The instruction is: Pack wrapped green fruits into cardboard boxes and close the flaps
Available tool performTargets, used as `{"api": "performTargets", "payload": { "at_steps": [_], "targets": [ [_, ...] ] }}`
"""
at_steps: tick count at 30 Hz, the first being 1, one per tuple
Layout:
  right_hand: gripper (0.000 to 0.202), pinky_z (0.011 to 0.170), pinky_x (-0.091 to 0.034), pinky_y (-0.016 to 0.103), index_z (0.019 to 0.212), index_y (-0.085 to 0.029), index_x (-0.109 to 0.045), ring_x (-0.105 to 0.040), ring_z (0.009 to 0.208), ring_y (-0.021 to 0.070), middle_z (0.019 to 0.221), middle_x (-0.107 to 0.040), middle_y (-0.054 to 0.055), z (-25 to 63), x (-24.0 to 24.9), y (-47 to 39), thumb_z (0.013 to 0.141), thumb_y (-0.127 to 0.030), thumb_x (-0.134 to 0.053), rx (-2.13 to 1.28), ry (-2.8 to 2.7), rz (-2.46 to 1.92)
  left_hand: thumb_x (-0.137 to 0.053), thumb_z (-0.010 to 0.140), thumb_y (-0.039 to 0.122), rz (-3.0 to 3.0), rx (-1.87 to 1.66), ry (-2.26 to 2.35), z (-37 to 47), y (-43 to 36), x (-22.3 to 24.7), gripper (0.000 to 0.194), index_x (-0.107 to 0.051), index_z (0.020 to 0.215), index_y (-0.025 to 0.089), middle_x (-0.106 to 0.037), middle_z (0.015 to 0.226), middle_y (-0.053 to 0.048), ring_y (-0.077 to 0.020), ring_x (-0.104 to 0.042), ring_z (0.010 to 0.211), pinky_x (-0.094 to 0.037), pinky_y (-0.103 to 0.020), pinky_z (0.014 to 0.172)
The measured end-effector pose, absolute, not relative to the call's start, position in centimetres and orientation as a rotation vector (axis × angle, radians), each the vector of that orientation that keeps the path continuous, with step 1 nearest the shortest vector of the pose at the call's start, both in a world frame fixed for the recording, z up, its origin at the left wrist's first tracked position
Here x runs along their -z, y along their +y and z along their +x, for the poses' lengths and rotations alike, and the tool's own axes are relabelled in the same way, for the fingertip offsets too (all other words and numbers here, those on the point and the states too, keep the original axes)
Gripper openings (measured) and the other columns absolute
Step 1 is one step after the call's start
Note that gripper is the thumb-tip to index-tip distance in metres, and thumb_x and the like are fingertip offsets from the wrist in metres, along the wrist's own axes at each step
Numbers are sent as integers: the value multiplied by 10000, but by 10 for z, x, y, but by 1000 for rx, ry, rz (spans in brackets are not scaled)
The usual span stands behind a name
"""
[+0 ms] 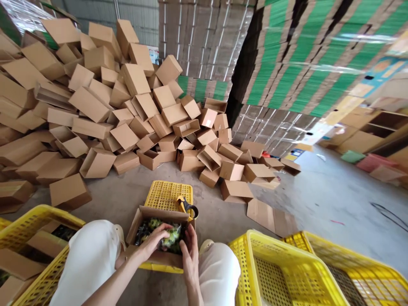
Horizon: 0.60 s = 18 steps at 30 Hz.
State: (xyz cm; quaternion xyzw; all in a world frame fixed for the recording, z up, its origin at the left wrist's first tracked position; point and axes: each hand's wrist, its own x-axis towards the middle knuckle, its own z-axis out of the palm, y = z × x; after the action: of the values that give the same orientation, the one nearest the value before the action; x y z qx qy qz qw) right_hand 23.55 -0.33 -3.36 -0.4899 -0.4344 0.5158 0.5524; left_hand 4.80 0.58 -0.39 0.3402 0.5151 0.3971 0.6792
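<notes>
An open cardboard box (164,211) sits between my knees on a yellow plastic crate. Inside it lie dark bundles and a green, lumpy bundle (172,238) in clear plastic; their exact kind is hard to make out. My left hand (154,240) reaches in from the left, its fingers curled onto the green bundle. At the box's right side is my right hand (190,250), thumb toward the inside and fingers along the wall. Just beyond the box, a yellow tape dispenser (184,204) with a dark roll rests on the upturned crate (167,189).
A large heap of small cardboard boxes (124,106) spreads ahead. Yellow crates stand on my left (47,210) and right (255,255); the left one holds cardboard boxes. Tall stacks of flattened cartons (287,63) rise behind. A flattened piece of cardboard (270,216) lies on the floor.
</notes>
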Motion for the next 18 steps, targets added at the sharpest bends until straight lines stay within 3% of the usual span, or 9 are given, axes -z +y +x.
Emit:
{"api": "performTargets", "payload": {
  "at_steps": [3, 4, 6, 8, 11, 15, 18],
  "targets": [
    [695, 1111, -511, 449, 1480, -318, -579, -550, 1412, 325, 1569, -555, 89, 242, 13, 7, 863, -580, -763, -1271, -1192, -1096, -666, 785, 416, 749, -917, 1094, 54, -1, -11, 501, -672, 1241, 208, -720, 1012, -52, -225, -653, 946, -495, -268, 676],
    [642, 1059, -539, 425, 1407, -288, -647, -608, 1337, 325, 1472, -638, 100, 245, 3, 13, 854, -591, -769, -1301, -1265, -1092, -681, 801, 442, 755, -916, 1089, 55, -2, -16, 491, -688, 1235, 210, -724, 1028, -59, -232, -655, 965, -495, -266, 677],
    [495, 874, -583, 366, 1130, -212, -776, -724, 1006, 288, 1086, -786, 93, 250, -17, 28, 863, -628, -740, -1359, -1429, -1128, -678, 844, 561, 733, -929, 1053, 54, -2, -24, 549, -693, 1275, 221, -730, 1130, -88, -246, -665, 1004, -500, -268, 677],
    [491, 711, -548, 309, 907, -183, -780, -683, 762, 232, 789, -747, 48, 252, -34, 45, 860, -667, -714, -1295, -1541, -1190, -661, 859, 665, 703, -957, 1004, 51, -1, -27, 661, -656, 1370, 246, -709, 1270, -115, -254, -680, 1043, -522, -277, 703],
    [532, 625, -500, 273, 782, -180, -760, -611, 671, 193, 676, -681, 21, 250, -45, 67, 843, -704, -696, -1167, -1665, -1208, -712, 825, 702, 729, -1003, 1050, 49, 2, -22, 753, -636, 1417, 243, -712, 1297, -135, -259, -707, 1035, -568, -306, 744],
    [554, 480, -422, 236, 686, -188, -692, -511, 572, 153, 576, -565, -12, 245, -36, 74, 832, -721, -692, -1202, -1600, -1212, -682, 756, 820, 731, -1117, 1303, 54, 5, -3, 790, -764, 1176, 156, -785, 1010, -126, -273, -729, 885, -575, -324, 678],
    [564, 421, -371, 222, 604, -194, -594, -415, 509, 114, 542, -480, -38, 247, -31, 68, 806, -701, -738, -1241, -1500, -1210, -642, 759, 840, 751, -1204, 1446, 61, 3, 4, 743, -788, 1028, 163, -793, 919, -92, -294, -730, 915, -574, -337, 744]
  ]
}}
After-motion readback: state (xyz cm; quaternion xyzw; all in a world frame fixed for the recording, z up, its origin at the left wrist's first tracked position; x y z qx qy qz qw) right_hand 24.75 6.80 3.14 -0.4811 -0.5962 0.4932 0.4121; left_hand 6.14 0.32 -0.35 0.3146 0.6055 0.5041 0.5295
